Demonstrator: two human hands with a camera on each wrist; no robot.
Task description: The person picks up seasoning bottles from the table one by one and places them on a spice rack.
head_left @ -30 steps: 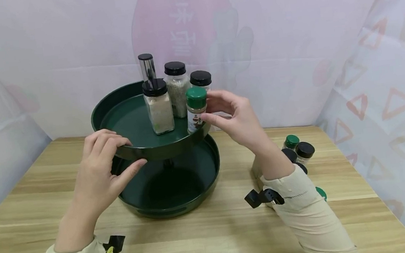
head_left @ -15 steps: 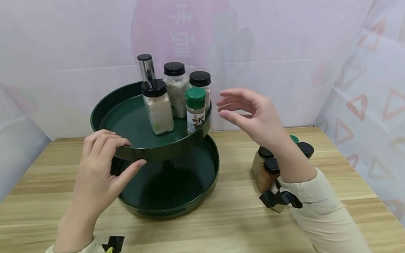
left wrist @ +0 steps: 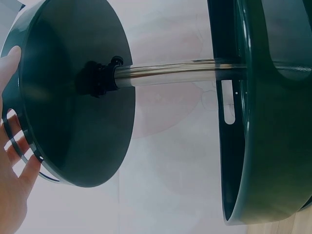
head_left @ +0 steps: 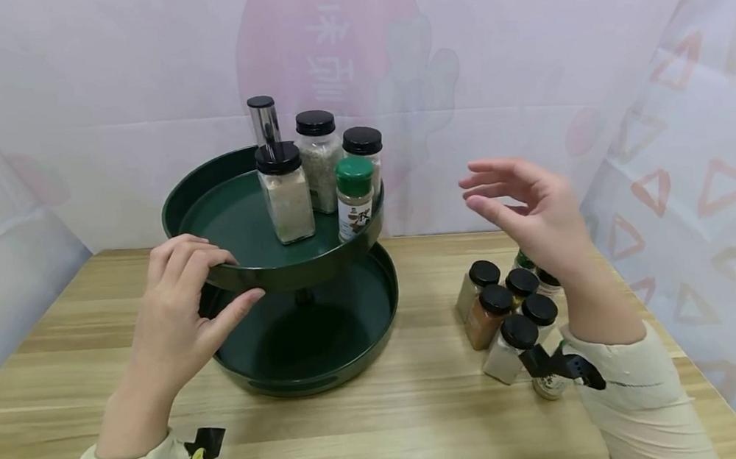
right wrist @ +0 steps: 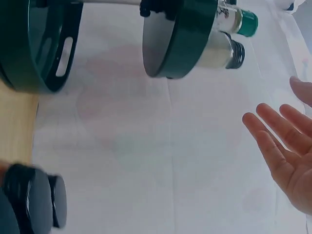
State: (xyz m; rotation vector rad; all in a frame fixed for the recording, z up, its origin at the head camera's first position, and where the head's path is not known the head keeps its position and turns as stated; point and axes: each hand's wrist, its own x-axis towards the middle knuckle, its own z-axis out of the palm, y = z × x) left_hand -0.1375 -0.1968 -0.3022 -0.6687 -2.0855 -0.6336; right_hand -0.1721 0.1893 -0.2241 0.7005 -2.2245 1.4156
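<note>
My left hand grips the front-left rim of a dark green two-tier tray stand, fingers over the edge of its upper tray and thumb underneath. On that tray's right half stand a green-capped spice jar, a square black-lidded jar of pale powder, a taller jar and a partly hidden black-lidded jar. The lower tray holds nothing visible. My right hand hovers in the air right of the stand, fingers loosely bent and holding nothing; the right wrist view shows its bare palm.
Several spice jars cluster on the wooden table below my right hand; the forearm hides some. A silver post with a black cap rises from the stand. A pale printed cloth hangs behind and at both sides.
My right hand has let go of the green-capped jar on the upper tray and moved away to the right, uncovering more table jars. My left hand has stayed on the rim.
</note>
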